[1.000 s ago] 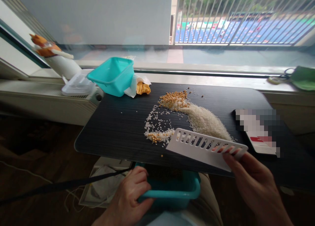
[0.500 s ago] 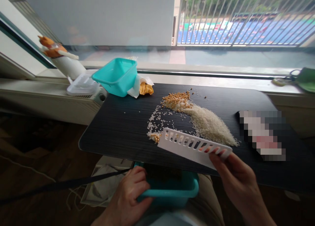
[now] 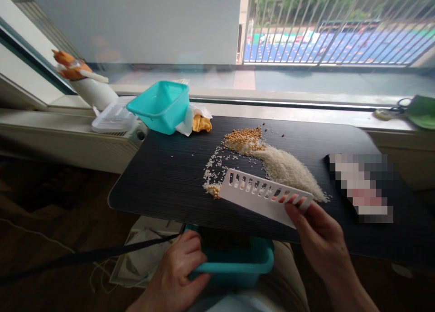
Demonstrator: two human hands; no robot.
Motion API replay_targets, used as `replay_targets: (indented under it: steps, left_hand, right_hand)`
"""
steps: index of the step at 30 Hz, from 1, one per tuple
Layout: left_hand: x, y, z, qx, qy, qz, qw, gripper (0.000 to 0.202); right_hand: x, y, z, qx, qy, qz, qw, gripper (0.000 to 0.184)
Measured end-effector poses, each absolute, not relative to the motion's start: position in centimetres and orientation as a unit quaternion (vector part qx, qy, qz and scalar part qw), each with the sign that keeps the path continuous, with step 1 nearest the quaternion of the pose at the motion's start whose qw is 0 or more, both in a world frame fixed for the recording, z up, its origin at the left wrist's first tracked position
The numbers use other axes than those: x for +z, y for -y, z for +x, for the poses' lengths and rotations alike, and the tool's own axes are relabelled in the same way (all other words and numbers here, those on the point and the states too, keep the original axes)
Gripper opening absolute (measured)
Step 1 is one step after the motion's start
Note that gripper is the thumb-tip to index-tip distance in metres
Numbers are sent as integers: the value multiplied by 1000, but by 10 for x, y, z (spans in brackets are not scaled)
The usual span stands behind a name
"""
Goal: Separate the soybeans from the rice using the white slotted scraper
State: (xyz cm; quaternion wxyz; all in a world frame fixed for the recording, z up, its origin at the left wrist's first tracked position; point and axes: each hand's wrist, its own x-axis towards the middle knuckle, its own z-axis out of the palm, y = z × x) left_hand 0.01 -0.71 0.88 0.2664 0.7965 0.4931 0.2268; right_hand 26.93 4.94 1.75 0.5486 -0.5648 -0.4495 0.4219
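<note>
My right hand (image 3: 317,237) grips a white slotted plastic panel (image 3: 260,194) by its right end, its edge standing on the black tabletop (image 3: 163,180) behind a small cluster of yellow beans and rice grains (image 3: 215,188). Behind the panel lies a pile of white rice (image 3: 288,169) with yellow beans (image 3: 243,137) at its far end. My left hand (image 3: 178,269) holds the rim of a teal plastic tub (image 3: 238,266) just below the table's near edge.
A second teal tub (image 3: 159,104) sits tilted at the table's back left beside a clear lidded box (image 3: 112,117) and an orange packet (image 3: 201,123). A blurred-out flat item (image 3: 360,185) lies at the right. A green object (image 3: 421,110) rests on the windowsill.
The white panel has slid leftward across the table, its left end now against the small cluster of beans and grains. My left hand keeps its hold on the teal tub.
</note>
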Motion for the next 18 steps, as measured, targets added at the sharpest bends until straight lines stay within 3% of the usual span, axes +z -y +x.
replay_targets:
  steps: [18]
  left_hand:
    - [8, 7, -7, 233, -487, 800, 264, 24]
  right_hand:
    - [28, -51, 262, 417, 446, -572, 547, 8]
